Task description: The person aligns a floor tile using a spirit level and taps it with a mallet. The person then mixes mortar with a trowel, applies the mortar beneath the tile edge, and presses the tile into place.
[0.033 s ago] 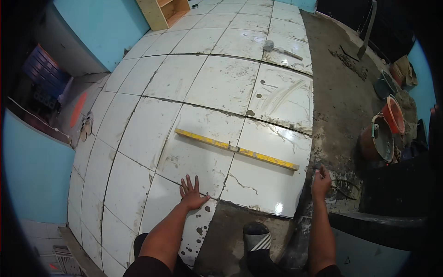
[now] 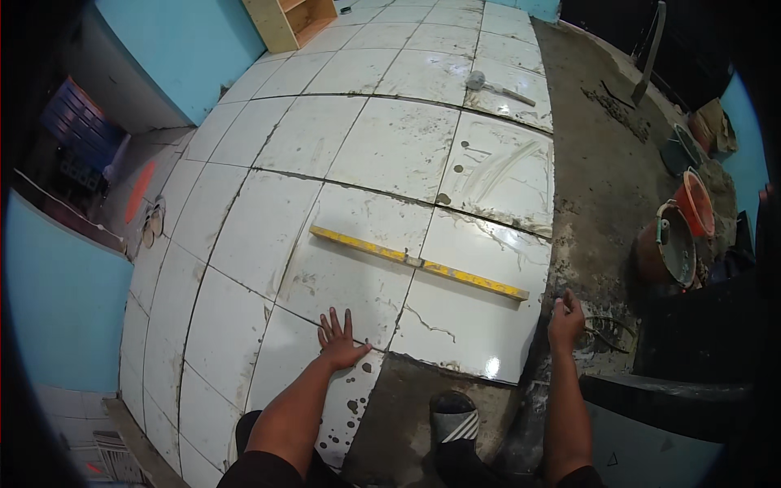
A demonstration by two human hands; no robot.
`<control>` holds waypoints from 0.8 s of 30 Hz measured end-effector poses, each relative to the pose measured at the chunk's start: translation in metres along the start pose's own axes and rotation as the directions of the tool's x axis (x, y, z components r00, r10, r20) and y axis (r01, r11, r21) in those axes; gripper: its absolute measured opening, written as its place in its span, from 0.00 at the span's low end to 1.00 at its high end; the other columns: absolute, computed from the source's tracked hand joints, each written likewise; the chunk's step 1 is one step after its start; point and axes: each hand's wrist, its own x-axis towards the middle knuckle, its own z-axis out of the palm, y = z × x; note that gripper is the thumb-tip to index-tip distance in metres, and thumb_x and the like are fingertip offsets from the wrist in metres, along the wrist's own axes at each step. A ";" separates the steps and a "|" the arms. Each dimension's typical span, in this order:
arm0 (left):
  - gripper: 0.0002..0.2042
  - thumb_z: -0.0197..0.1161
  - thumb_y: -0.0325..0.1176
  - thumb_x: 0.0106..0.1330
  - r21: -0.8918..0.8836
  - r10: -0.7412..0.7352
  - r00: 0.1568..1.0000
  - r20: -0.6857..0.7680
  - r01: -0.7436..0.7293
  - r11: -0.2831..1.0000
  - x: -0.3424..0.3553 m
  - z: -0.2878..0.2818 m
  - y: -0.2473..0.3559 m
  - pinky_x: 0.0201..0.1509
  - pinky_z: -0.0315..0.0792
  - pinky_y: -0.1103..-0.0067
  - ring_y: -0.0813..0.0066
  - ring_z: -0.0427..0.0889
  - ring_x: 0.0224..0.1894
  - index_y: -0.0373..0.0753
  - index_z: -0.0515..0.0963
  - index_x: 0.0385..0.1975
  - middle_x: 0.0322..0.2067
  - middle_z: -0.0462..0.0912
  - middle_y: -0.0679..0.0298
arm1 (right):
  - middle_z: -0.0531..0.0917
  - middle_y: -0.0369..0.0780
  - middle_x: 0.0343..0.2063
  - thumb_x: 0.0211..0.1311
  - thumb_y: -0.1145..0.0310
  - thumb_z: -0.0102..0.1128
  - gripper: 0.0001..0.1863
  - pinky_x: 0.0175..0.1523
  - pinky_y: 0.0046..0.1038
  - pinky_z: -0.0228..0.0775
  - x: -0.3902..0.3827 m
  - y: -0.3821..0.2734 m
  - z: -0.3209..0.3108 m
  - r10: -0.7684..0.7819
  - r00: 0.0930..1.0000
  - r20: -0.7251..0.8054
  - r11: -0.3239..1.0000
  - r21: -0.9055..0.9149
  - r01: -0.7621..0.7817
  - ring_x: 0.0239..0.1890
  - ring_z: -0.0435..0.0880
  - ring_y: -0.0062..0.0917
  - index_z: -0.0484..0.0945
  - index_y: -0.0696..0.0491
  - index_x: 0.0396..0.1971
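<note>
My left hand (image 2: pixel 342 346) presses flat on the white floor tiles (image 2: pixel 244 301), fingers spread, at a joint spotted with wet grey drops. To the right, my right hand (image 2: pixel 566 324) is over the bare strip beside the tile edge, its fingers curled together. Whatever they hold, if anything, is too small or hidden to make out. A yellow spirit level (image 2: pixel 358 242) lies slantwise across two tiles ahead of my hands, touched by neither. Farther off, a mallet (image 2: pixel 496 85) with a pale head rests on a tile.
Bare grey ground (image 2: pixel 439 398) lies before my slippered foot (image 2: pixel 454 423). On the right stand a brown bucket (image 2: pixel 663 252), an orange bucket (image 2: pixel 695 203) and a dark bucket (image 2: pixel 682 154). A wooden shelf (image 2: pixel 268 24) stands far left; sandals (image 2: pixel 153 224) lie near the doorway.
</note>
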 end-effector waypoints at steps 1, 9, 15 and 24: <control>0.61 0.60 0.68 0.61 0.005 -0.006 1.000 0.006 0.006 1.000 0.001 0.000 0.002 0.76 0.20 0.43 0.37 0.07 0.76 0.44 0.25 0.79 0.76 0.10 0.42 | 0.84 0.47 0.55 0.69 0.73 0.62 0.21 0.63 0.34 0.73 0.001 -0.005 0.002 0.003 1.000 0.014 1.000 0.010 -0.003 0.57 0.83 0.33 0.78 0.62 0.60; 0.61 0.62 0.67 0.61 -0.017 -0.002 1.000 -0.002 0.002 1.000 0.002 0.001 0.004 0.76 0.18 0.45 0.38 0.06 0.76 0.47 0.25 0.79 0.76 0.10 0.44 | 0.87 0.48 0.49 0.65 0.74 0.65 0.20 0.61 0.33 0.74 -0.004 -0.013 0.020 -0.037 0.999 -0.012 0.995 0.094 0.038 0.51 0.85 0.32 0.81 0.62 0.57; 0.61 0.62 0.67 0.60 -0.026 0.003 1.000 -0.009 -0.003 1.000 0.002 0.001 0.007 0.76 0.18 0.45 0.38 0.07 0.76 0.47 0.25 0.79 0.76 0.11 0.44 | 0.87 0.47 0.49 0.65 0.74 0.64 0.20 0.61 0.33 0.73 -0.003 0.000 0.013 -0.042 0.999 -0.001 0.997 0.062 0.042 0.52 0.85 0.32 0.81 0.63 0.57; 0.61 0.62 0.67 0.60 -0.029 -0.006 1.000 0.000 0.006 1.000 0.001 -0.001 0.006 0.76 0.17 0.45 0.40 0.06 0.76 0.46 0.25 0.79 0.76 0.10 0.44 | 0.87 0.47 0.49 0.66 0.75 0.63 0.20 0.62 0.31 0.73 -0.005 -0.006 0.011 0.016 1.000 -0.008 0.997 0.070 -0.016 0.52 0.85 0.30 0.80 0.63 0.57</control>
